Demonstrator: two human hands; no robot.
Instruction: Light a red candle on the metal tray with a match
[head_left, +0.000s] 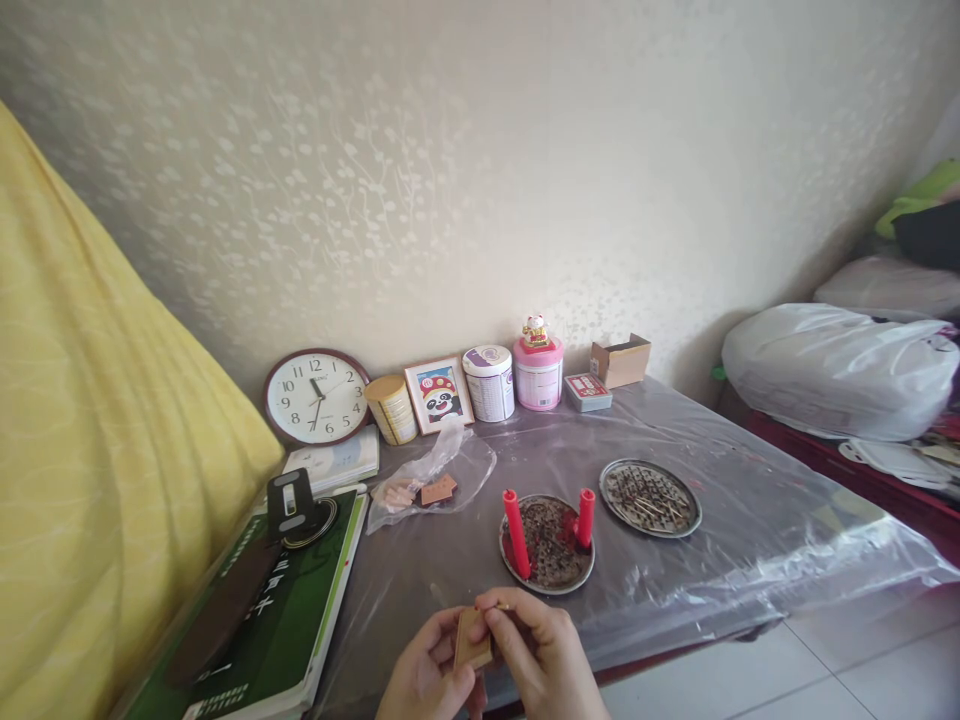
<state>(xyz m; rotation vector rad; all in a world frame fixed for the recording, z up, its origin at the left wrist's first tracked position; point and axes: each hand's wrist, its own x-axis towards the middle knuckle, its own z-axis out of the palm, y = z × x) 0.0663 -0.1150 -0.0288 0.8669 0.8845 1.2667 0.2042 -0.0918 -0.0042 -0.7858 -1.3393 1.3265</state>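
Low in the head view, my left hand (431, 665) is closed around a small tan matchbox (472, 640). My right hand (544, 645) meets it from the other side, thumb and fingers pinched together at the box's upper edge. Something thin and small shows at those fingertips, too little of it to name. Just beyond the hands, two red candles, a left one (516, 535) leaning slightly and a shorter right one (585, 518), stand on a round metal plate (551, 587) stained with red wax. To the right, a second round plate (651, 530) carries several matchsticks (658, 508).
A plastic bag (465, 460) with small boxes lies left of the candles. Green books (300, 620) bear a black object (291, 505). Along the wall stand a clock (315, 397), a picture frame (440, 393), tubs (489, 385) and a cardboard box (621, 362). Clear plastic covers the table.
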